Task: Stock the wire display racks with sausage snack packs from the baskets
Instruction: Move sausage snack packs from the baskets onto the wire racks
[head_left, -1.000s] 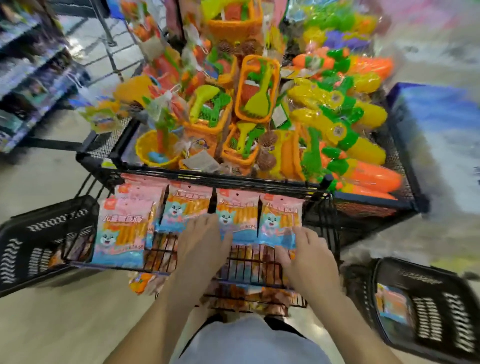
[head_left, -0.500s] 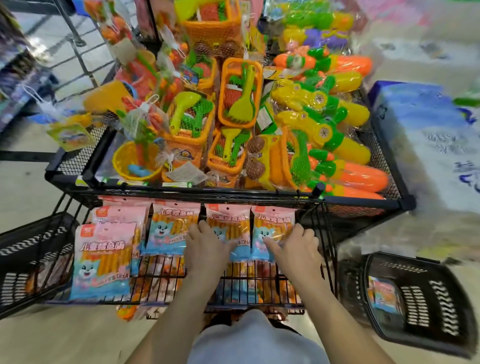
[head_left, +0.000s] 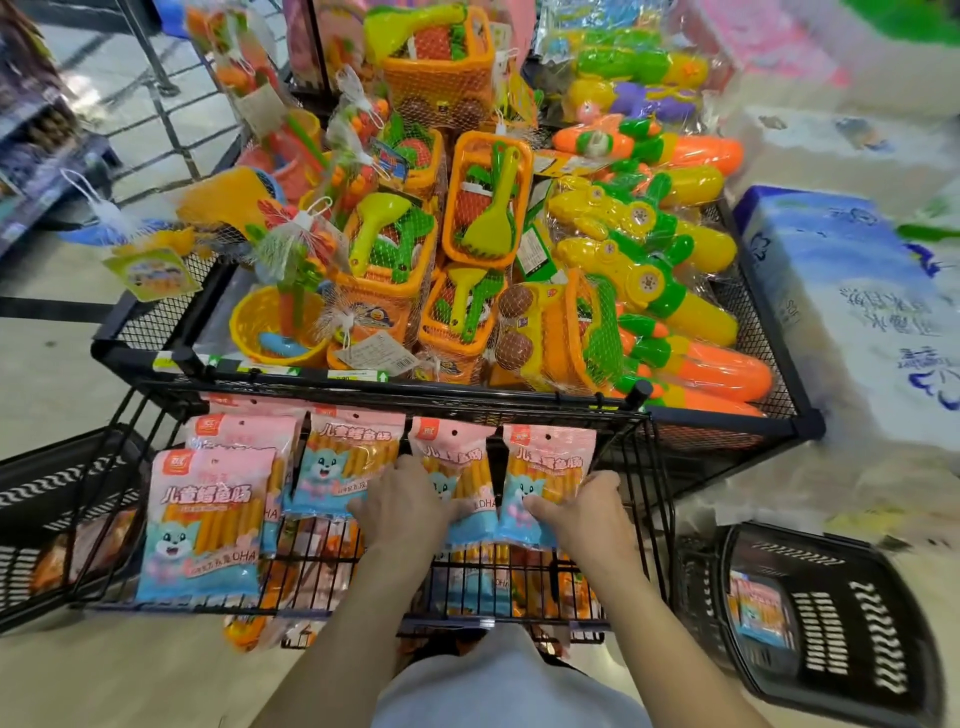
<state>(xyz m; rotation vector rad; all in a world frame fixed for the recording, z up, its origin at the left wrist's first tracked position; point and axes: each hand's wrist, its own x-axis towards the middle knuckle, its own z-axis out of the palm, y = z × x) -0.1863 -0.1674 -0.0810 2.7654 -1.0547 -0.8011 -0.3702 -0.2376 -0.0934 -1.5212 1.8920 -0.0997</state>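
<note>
Slid higher up the packs, the left hand (head_left: 410, 504) is curled on one pink-and-blue plastic sausage pack (head_left: 457, 457), the right hand (head_left: 592, 514) on the neighbouring pack (head_left: 550, 467); at least five are counted in the black wire rack (head_left: 652, 467).

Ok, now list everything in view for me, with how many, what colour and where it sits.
toy bin: one, black mesh, centre
wire rack: one, black, against the bin's front
sausage snack packs: at least five, pink and blue, upright in the rack
left basket: one, black, floor left of rack
right basket: one, black, floor right of rack, a pack inside
beach toy sets: several, orange with yellow-green tools, bin's left and middle
water guns: several, yellow, orange, green, bin's right
wrapped case: one, blue and white, right of bin
left hand: holds second pack from right
right hand: grips rightmost pack
</note>
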